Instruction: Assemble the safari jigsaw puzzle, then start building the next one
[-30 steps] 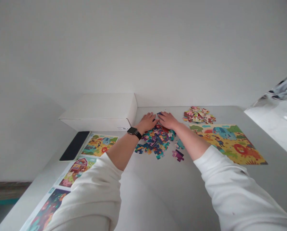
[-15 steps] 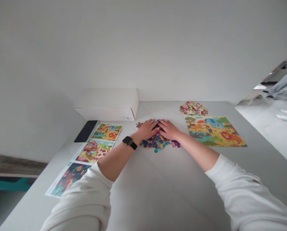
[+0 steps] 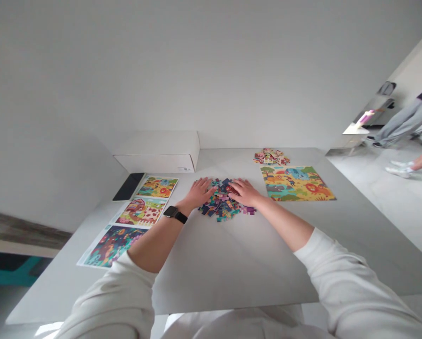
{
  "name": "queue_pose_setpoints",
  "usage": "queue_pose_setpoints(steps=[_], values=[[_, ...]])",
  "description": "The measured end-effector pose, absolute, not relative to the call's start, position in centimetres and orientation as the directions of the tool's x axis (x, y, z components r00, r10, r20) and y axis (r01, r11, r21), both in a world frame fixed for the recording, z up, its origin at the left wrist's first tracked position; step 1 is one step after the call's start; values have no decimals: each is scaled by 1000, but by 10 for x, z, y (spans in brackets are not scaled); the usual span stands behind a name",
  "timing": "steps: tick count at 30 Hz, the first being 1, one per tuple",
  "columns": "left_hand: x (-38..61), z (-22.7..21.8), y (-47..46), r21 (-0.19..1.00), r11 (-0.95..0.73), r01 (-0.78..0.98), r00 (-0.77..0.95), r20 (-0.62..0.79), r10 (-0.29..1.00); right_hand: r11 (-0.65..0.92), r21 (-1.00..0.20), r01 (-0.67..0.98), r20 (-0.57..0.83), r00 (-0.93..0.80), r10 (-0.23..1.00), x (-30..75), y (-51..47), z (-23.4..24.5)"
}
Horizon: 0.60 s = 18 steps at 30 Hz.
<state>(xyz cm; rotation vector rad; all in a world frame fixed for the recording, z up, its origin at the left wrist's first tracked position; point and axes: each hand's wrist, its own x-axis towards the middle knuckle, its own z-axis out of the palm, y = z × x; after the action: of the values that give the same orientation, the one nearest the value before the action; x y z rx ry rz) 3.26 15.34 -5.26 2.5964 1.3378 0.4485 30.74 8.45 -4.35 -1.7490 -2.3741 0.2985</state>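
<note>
Purple-teal puzzle pieces (image 3: pixel 221 205) between both grips (image 3: pixel 198 193) (image 3: pixel 247 193)

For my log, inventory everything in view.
Flat table: one, grey, centre
Rectangular box: one, white, back left
Flat slab: one, black, near box
Printed cartoon pictures: three, multicoloured, left
Loose jigsaw pile: one, dark multicoloured, centre
Second jigsaw pile: one, reddish, back right
Rectangular animal picture: one, yellow, right
Frame: one, teal, lower left
Bystanders: two, one wearing grey, far right
Distant items: unclear, far right
Smartwatch: one, black, left wrist
Sleeves: two, white, forearms
Left hand, right hand: two, bare, at dark pile
</note>
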Motion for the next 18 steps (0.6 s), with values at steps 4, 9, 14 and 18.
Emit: queue_pose_setpoints(steps=[4, 9, 14, 18], values=[[41, -54, 150, 352, -575, 738, 565, 143, 813, 282, -263, 923, 7, -291, 957, 300, 82, -46], [33, -40, 130, 389, -589, 708, 550, 218, 806, 267, -306, 914, 30, -271, 962, 313, 65, -38], [15, -34, 80, 372, -588, 718, 558, 197, 806, 287, -305, 908, 37, -290, 956, 335, 29, -38], [21, -35, 49, 301, -552, 778, 544, 117, 831, 264, -271, 926, 0, -274, 962, 332, 9, -47]])
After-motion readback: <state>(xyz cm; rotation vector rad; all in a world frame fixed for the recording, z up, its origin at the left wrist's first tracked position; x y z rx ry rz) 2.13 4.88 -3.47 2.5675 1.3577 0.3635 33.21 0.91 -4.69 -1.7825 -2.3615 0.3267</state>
